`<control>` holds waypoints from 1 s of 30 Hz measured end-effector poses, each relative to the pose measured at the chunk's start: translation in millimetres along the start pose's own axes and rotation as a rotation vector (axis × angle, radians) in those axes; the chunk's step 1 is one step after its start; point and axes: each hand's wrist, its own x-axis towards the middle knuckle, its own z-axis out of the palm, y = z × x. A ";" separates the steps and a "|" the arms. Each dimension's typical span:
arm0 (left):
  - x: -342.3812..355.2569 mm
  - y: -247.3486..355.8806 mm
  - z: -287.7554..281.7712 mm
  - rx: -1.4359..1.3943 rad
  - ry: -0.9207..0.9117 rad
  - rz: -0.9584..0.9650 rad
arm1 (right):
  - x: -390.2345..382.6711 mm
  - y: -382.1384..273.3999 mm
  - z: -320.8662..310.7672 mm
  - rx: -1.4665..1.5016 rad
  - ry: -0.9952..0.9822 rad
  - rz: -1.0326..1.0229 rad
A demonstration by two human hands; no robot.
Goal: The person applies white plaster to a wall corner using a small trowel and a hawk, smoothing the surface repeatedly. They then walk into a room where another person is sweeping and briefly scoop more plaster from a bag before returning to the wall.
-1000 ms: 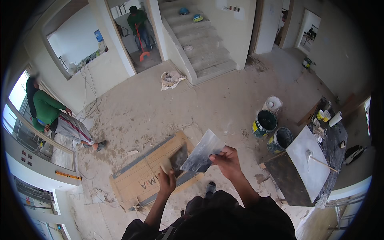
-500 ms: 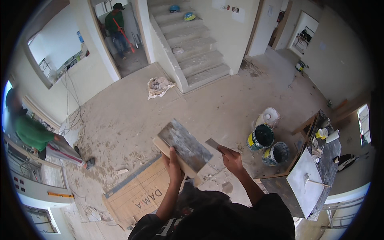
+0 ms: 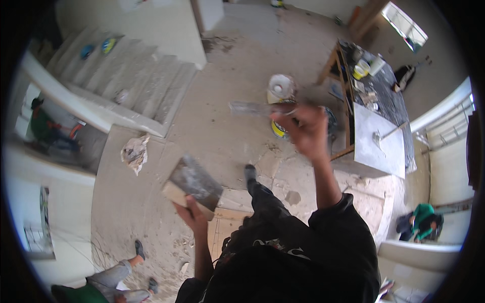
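Observation:
My left hand (image 3: 194,214) is closed round the pale block side of a rectangular board (image 3: 196,181), whose grey, smeared face is tilted upward. Raised out ahead and to the right, my right hand (image 3: 309,129) grips a putty knife (image 3: 247,108) by its handle. The blade points left and is smeared by motion, well apart from the board. Beneath the right hand, a dark bucket with a yellow label (image 3: 278,130) is partly hidden. A whitish bucket (image 3: 281,87) stands just beyond it.
On the right is a cluttered worktable (image 3: 396,96) bearing a pale panel (image 3: 371,144) and a handled tool (image 3: 379,139). Stairs (image 3: 151,76) rise at the far left, near a crumpled sack (image 3: 135,153). Other people appear lower left (image 3: 108,283), in the left doorway (image 3: 43,123) and lower right (image 3: 424,222).
The view has swung right. My right hand has lifted the putty knife away from the board, forward and toward the buckets. My left hand keeps its hold. One of my feet now shows ahead.

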 end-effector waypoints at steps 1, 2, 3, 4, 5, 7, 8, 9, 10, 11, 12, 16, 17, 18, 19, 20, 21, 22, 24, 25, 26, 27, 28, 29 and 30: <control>16.2 -7.8 12.6 -0.033 0.009 -0.021 | 5.5 25.9 -23.7 0.216 -0.098 0.220; 31.4 -12.5 29.4 -0.069 0.008 -0.043 | -10.1 73.8 -45.9 0.565 -0.106 0.232; 48.4 -15.0 46.5 -0.101 0.016 -0.058 | -38.0 141.3 -60.3 0.924 -0.108 0.223; 65.8 -22.6 65.3 -0.103 -0.022 -0.073 | -94.4 201.1 -71.1 1.159 0.132 0.497; 83.3 -34.3 77.3 -0.091 -0.047 -0.085 | -165.7 263.3 -74.0 1.051 0.386 0.693; 124.1 -42.3 94.7 0.060 -0.092 -0.121 | -383.7 337.1 -55.0 -0.323 0.359 1.106; 145.5 -48.9 111.0 0.001 -0.090 -0.153 | -482.8 326.8 -49.7 -0.735 0.285 1.240; 170.0 -55.2 124.8 -0.058 -0.098 -0.191 | -544.0 298.3 -47.0 -0.962 0.245 1.410; 185.3 -60.9 131.9 -0.108 -0.093 -0.249 | -568.3 277.4 -50.2 -1.063 0.201 1.571; 202.7 -79.0 143.3 -0.122 -0.110 -0.362 | -567.6 261.6 -59.0 -1.119 0.077 1.796; 220.8 -95.3 164.3 -0.154 -0.135 -0.407 | -550.4 274.3 -57.9 -1.149 -0.029 1.998; 299.7 -117.1 265.2 -0.266 -0.324 -0.591 | -468.7 421.0 -58.8 -0.860 0.246 1.788; 312.1 -115.2 300.6 -0.306 -0.457 -0.676 | -444.7 456.9 -60.2 -0.872 0.211 1.731; 327.0 -112.1 333.4 -0.343 -0.574 -0.734 | -397.9 493.9 -47.1 -0.741 0.297 1.513; 337.4 -116.6 358.3 -0.401 -0.606 -0.797 | -312.0 520.3 -20.3 -0.645 0.290 1.387; 349.3 -127.5 382.6 -0.411 -0.636 -0.858 | -210.6 524.4 3.4 -0.342 0.418 1.345; 357.3 -138.8 413.0 -0.426 -0.694 -0.933 | -158.7 546.2 15.1 -0.170 0.458 1.334; 363.7 -151.4 442.2 -0.432 -0.749 -1.012 | -112.2 565.4 32.5 0.167 0.621 1.289; 377.1 -164.6 490.2 -0.435 -0.855 -1.109 | -14.0 589.6 73.5 0.571 0.741 1.302; 385.6 -168.4 515.0 -0.434 -0.886 -1.133 | 26.7 604.0 95.2 0.748 0.808 1.273; 397.7 -175.4 535.5 -0.409 -0.885 -1.085 | 77.5 609.6 116.9 0.849 0.820 1.261; 410.7 -178.7 557.1 -0.419 -0.874 -1.068 | 106.5 627.5 136.2 0.891 0.728 1.210; 430.8 -181.7 576.1 -0.424 -0.850 -1.042 | 148.2 636.5 154.9 0.855 0.657 1.233; 450.8 -187.3 590.6 -0.420 -0.798 -1.007 | 187.6 646.4 167.5 0.715 0.498 1.294; 471.1 -193.1 612.2 -0.411 -0.773 -0.971 | 218.0 661.5 172.3 0.670 0.462 1.260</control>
